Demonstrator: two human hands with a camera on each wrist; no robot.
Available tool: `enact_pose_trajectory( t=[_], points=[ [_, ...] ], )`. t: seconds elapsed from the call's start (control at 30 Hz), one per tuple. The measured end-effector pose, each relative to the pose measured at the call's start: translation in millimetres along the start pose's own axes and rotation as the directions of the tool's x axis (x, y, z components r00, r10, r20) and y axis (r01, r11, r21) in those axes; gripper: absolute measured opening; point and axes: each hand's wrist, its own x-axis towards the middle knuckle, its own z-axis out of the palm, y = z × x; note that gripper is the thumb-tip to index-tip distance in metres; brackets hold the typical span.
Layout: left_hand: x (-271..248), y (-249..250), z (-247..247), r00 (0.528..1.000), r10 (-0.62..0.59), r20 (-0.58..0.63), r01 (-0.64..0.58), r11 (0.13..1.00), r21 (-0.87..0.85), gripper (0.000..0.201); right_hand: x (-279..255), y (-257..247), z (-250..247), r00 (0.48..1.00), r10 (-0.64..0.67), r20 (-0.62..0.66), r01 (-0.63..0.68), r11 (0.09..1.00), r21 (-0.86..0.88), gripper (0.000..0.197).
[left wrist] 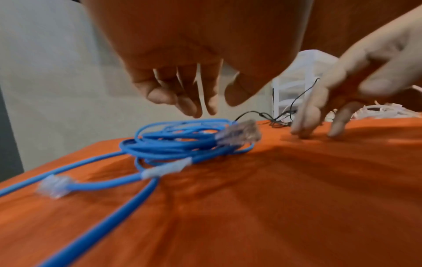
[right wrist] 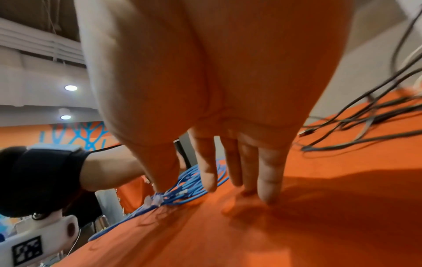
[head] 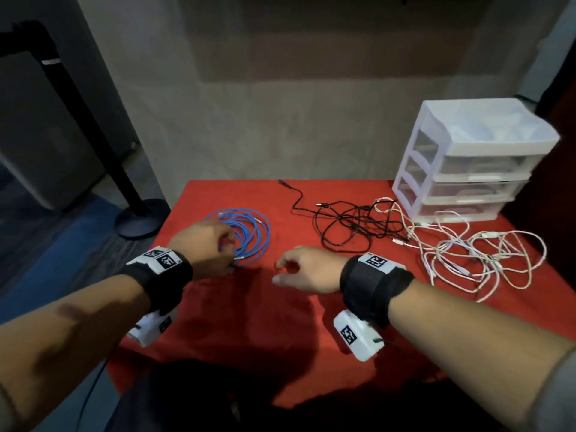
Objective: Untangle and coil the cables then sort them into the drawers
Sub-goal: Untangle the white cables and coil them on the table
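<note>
A blue network cable (head: 252, 232) lies loosely coiled on the red cloth at the left, its clear plug (left wrist: 239, 134) resting on top. My left hand (head: 229, 247) hovers just over the coil's near edge; in the left wrist view the fingers (left wrist: 196, 106) hang loosely curled and hold nothing. My right hand (head: 280, 271) is beside the coil, its straight fingertips (right wrist: 267, 191) touching the cloth. A tangle of black cables (head: 349, 227) lies mid-table, with tangled white cables (head: 467, 254) to its right. The white three-drawer unit (head: 473, 141) stands at the back right, drawers closed.
The red-covered table (head: 249, 322) ends close to my body and drops off at the left. A black stand with a round base (head: 140, 219) rises from the floor beside the table's left corner. A wall runs behind the table.
</note>
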Motion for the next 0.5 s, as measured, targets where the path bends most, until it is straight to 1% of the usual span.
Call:
enact_pose_trajectory(
  t=[0.03, 0.07, 0.1, 0.13, 0.17, 0.2, 0.23, 0.27, 0.33, 0.4, 0.47, 0.5],
  points=[
    [0.9, 5.1, -0.7, 0.996, 0.02, -0.085, -0.024, 0.999, -0.049, 0.034, -11.4, 6.8, -3.8, 1.0, 0.006, 0.015, -0.006, 1.0, -0.003, 0.041],
    [1.7, 10.5, 0.0, 0.992, 0.042, -0.12, -0.05, 0.996, -0.072, 0.04, -21.8, 13.9, -7.4, 1.0, 0.017, 0.014, -0.017, 1.0, 0.006, 0.037],
    [1.8, 15.5, 1.9, 0.994, 0.062, -0.095, -0.067, 0.996, -0.054, 0.049, -33.3, 19.3, -12.4, 0.999, 0.033, -0.001, -0.033, 0.999, 0.016, 0.033],
    [3.0, 18.2, 6.9, 0.998, 0.061, -0.022, -0.061, 0.998, -0.001, 0.059, -44.3, 25.0, -18.5, 0.998, 0.045, -0.038, -0.044, 0.999, 0.021, 0.032],
    [3.4, 20.6, 13.0, 0.997, 0.027, 0.069, -0.031, 0.998, 0.056, 0.071, -55.6, 31.6, -25.7, 0.994, 0.054, -0.091, -0.053, 0.999, 0.015, 0.032],
    [4.2, 20.2, 19.9, 0.988, -0.034, 0.15, 0.018, 0.994, 0.104, 0.08, -66.8, 39.2, -33.7, 0.986, 0.057, -0.158, -0.056, 0.998, 0.013, 0.031],
    [5.7, 18.3, 26.4, 0.974, -0.088, 0.207, 0.061, 0.989, 0.134, 0.085, -78.8, 46.3, -42.9, 0.973, 0.064, -0.223, -0.06, 0.998, 0.024, 0.028],
    [8.0, 16.6, 30.3, 0.965, -0.119, 0.232, 0.086, 0.985, 0.148, 0.085, -90.5, 53.0, -52.6, 0.956, 0.072, -0.285, -0.062, 0.997, 0.045, 0.025],
    [16.7, 14.2, 31.1, 0.967, -0.115, 0.229, 0.082, 0.985, 0.15, 0.075, -111.8, 69.5, -70.8, 0.923, 0.121, -0.365, -0.091, 0.991, 0.096, 0.019],
    [28.8, 10.9, 24.0, 0.973, -0.104, 0.207, 0.068, 0.982, 0.175, 0.064, -127.8, 85.8, -84.1, 0.904, 0.177, -0.389, -0.131, 0.981, 0.144, 0.017],
    [40.1, 8.6, 16.6, 0.971, -0.13, 0.202, 0.094, 0.979, 0.179, 0.064, -137.2, 98.9, -92.3, 0.89, 0.215, -0.402, -0.164, 0.974, 0.159, 0.017],
    [45.0, 12.1, 13.5, 0.973, -0.151, 0.176, 0.117, 0.974, 0.193, 0.066, -138.8, 104.9, -94.0, 0.882, 0.229, -0.412, -0.177, 0.971, 0.16, 0.017]
  ],
)
